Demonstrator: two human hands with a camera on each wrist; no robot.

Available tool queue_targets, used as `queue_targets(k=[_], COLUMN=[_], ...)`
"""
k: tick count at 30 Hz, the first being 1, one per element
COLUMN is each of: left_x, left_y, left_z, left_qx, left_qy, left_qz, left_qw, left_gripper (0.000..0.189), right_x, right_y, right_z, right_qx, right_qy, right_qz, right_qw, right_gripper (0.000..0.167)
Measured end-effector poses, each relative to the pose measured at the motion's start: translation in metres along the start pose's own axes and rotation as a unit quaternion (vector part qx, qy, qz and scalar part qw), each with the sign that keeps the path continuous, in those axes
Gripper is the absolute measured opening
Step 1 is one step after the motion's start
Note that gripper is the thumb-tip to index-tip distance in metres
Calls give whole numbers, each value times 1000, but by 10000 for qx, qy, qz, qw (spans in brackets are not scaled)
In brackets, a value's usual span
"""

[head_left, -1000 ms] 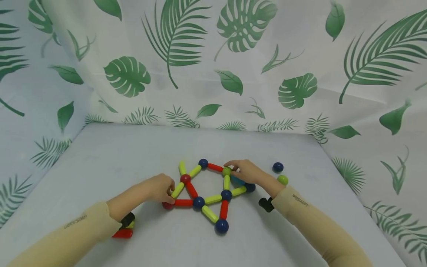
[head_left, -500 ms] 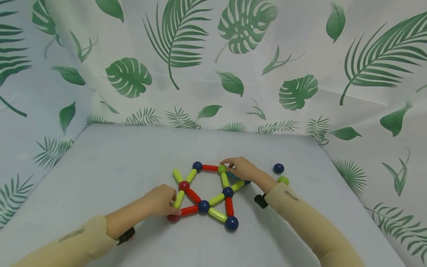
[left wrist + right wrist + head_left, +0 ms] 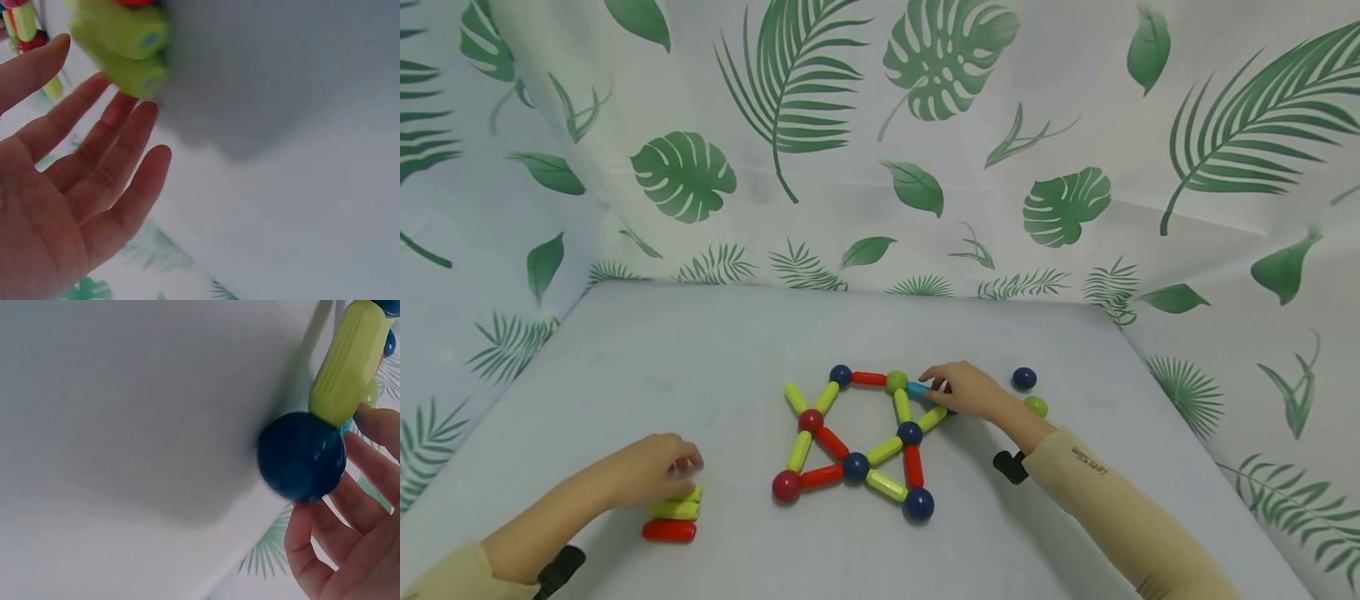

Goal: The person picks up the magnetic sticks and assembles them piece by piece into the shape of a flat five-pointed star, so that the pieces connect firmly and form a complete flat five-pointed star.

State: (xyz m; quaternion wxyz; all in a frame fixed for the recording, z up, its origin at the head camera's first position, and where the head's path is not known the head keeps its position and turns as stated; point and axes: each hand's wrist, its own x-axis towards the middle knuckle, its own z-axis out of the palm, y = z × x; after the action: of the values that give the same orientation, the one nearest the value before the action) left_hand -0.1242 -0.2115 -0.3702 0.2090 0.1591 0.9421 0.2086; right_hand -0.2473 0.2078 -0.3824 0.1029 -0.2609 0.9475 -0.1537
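Note:
My left hand [image 3: 651, 471] is over a small pile of loose rods on the left, fingers spread and slightly bent. In the left wrist view its fingertips come right up to the yellow-green magnetic rods [image 3: 134, 37]; a red rod [image 3: 668, 531] lies beside them. With thumb and fingers, my right hand [image 3: 970, 390] holds the light blue magnetic rod [image 3: 917, 390] beside the green ball [image 3: 897, 382]. Its fingers also reach round a dark blue ball [image 3: 303, 456], which is joined to a yellow-green rod [image 3: 350, 362]. The head view hides most of that ball behind the hand.
A flat frame of red and yellow-green rods lies mid-table, joined by red balls [image 3: 786, 486] and dark blue balls [image 3: 856, 467]. A loose dark blue ball [image 3: 1024, 378] and a loose green ball [image 3: 1036, 407] lie beyond the right hand. Leaf-print cloth [image 3: 880, 150] surrounds the table.
My left hand has let go of the frame's lower-left red ball and moved left to the loose rods. My right hand has shifted slightly right, off the green ball. The frame has turned slightly.

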Motion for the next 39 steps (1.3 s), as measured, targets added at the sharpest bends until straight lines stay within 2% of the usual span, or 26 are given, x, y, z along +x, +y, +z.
queue_targets(k=[2,4,5,8,15,19,22,26,30,33,36,39], left_x=[-6,-9,-10,-13,-13,-3,14,51,94,121,142,157], left_y=[-10,-18,-22,-27,-26,-18,-7,12,31,42,51,59], left_z=[2,4,4,6,5,-5,-17,-32,-39,-40,-40,-37], left_qx=[-175,-271,-290,-381,-308,-77,150,391,581,645,587,564], left_qy=[19,23,33,9,2,280,625,837,851,834,738,569], left_qz=[113,362,506,645,676,872,1100,1216,1137,1007,861,701], left_qw=[9998,9990,9983,9972,9972,9958,9919,9883,9882,9893,9918,9943], left_gripper=[22,21,20,18,10,9,10,9,10,12,13,14], right_x=[-7,-13,-17,-24,-30,-31,-31,-32,-33,-33,-33,-34], right_y=[5,9,11,13,14,14,13,13,15,15,16,16], right_z=[-1,-1,-2,-4,-5,-5,-5,-6,-7,-6,-6,-7], right_qx=[61,95,155,325,602,620,630,613,628,660,683,710], right_qy=[80,172,201,283,252,178,155,202,239,249,265,272], right_qz=[-19,-32,-27,22,-18,103,149,160,169,161,220,309], right_qw=[9999,9998,9997,9991,9979,9979,9978,9978,9976,9974,9971,9966], right_gripper=[27,26,26,26,26,26,26,25,25,25,26,26])
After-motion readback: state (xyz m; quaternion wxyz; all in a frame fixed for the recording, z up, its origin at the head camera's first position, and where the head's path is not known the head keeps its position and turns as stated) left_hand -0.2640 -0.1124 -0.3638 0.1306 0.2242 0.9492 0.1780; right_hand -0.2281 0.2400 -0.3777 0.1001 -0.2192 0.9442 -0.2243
